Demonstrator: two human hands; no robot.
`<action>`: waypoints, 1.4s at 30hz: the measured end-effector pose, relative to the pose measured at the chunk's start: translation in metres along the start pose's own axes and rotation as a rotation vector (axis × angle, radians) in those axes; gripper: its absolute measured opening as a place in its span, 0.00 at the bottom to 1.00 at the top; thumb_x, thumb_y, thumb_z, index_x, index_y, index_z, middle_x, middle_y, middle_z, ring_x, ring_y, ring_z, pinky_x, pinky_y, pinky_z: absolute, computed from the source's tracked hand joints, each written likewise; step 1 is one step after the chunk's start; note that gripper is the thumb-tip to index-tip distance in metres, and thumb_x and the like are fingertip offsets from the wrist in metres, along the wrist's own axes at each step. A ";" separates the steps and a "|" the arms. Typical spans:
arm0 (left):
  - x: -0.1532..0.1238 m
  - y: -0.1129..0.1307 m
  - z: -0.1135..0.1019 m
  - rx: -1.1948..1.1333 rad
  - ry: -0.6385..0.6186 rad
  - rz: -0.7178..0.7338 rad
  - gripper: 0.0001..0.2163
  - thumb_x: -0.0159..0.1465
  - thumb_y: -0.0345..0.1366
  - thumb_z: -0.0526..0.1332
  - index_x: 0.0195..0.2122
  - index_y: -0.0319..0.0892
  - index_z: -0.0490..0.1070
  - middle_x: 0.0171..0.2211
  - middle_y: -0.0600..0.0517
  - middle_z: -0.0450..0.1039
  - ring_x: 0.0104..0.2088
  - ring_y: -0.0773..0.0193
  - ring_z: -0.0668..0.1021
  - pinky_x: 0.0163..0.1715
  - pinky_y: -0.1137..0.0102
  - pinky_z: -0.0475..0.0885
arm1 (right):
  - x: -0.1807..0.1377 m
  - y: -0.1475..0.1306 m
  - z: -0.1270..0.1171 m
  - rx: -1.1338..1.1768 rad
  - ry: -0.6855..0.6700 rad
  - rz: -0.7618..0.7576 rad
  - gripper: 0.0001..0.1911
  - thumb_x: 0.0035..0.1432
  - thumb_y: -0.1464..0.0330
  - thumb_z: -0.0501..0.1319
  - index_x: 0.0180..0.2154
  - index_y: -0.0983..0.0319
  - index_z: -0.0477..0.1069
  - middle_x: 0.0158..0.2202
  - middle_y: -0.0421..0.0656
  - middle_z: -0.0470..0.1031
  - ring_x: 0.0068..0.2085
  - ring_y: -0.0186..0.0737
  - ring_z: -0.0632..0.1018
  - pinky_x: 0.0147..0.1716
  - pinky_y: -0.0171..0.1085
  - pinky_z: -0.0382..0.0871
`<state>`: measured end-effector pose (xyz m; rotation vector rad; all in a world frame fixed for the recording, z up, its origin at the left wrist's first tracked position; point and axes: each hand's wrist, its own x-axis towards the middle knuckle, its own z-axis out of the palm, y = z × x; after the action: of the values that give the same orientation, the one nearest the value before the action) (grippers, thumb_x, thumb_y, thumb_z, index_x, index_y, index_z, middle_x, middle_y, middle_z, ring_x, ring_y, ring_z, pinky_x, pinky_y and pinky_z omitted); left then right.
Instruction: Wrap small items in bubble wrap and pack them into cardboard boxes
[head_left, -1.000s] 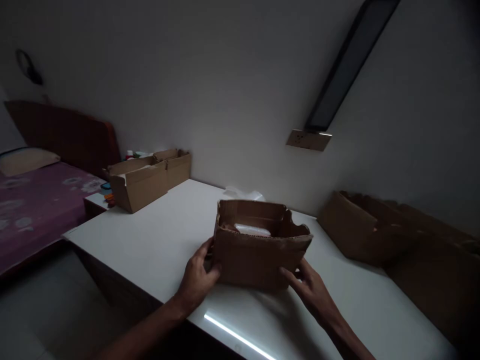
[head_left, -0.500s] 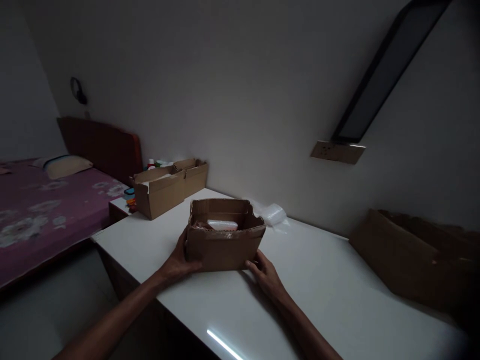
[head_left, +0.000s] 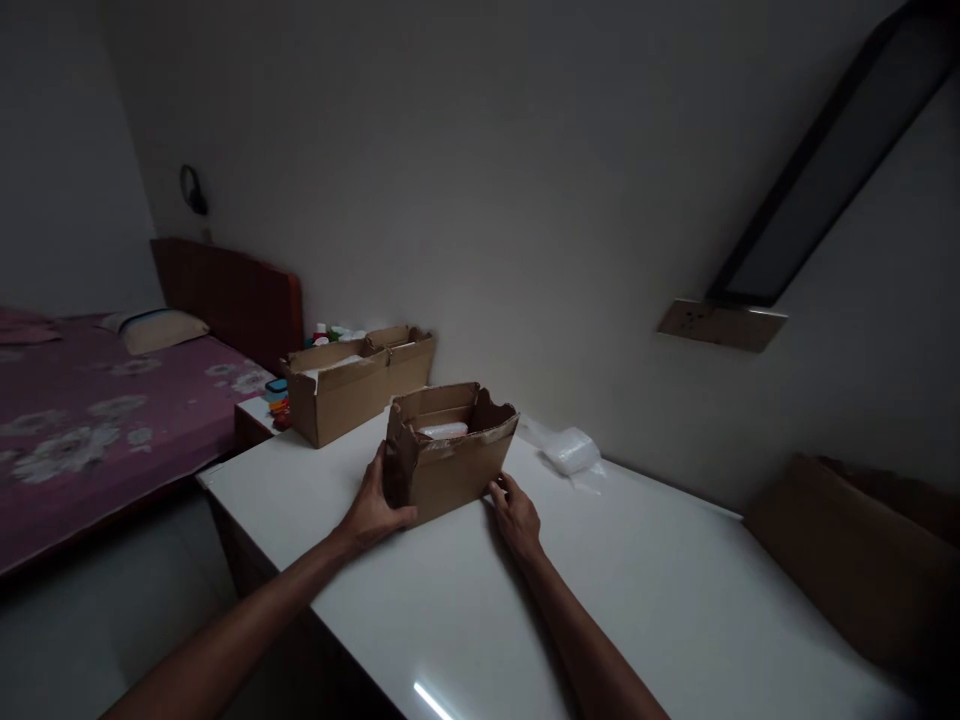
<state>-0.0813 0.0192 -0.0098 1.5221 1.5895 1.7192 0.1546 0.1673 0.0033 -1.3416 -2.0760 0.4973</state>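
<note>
An open-topped cardboard box (head_left: 457, 478) is held between both hands over the white table (head_left: 420, 610). My left hand (head_left: 373, 510) grips its left side, with the thumb on the front face. At the lower right corner, the fingers of my right hand (head_left: 516, 512) are closed on the box. Inside it lies a whitish wrapped packet (head_left: 444, 431); the rest of the contents is hidden by the walls. Whether the base rests fully on the table I cannot tell.
Two more open cardboard boxes (head_left: 349, 400) stand at the table's far left end. Clear bubble wrap (head_left: 574, 452) lies behind the held box, by the wall. A larger cardboard box (head_left: 847, 560) sits at the right. Beyond the left edge is a bed (head_left: 127, 400).
The held box has moved away from me, toward the far boxes, and has turned so its right end points farther back. Both hands moved with it. The view has swung slightly left.
</note>
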 end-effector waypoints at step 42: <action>0.199 -0.067 0.071 0.503 0.416 -0.335 0.51 0.52 0.42 0.70 0.70 0.46 0.37 0.61 0.38 0.60 0.64 0.45 0.64 0.60 0.57 0.60 | 0.000 -0.012 0.014 -0.341 -0.087 -0.352 0.12 0.64 0.69 0.56 0.43 0.60 0.77 0.52 0.47 0.77 0.50 0.47 0.74 0.46 0.41 0.61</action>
<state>-0.1201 0.2370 0.0081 1.0224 2.4754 1.5821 0.1376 0.1627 0.0003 -1.1073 -2.4838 0.0518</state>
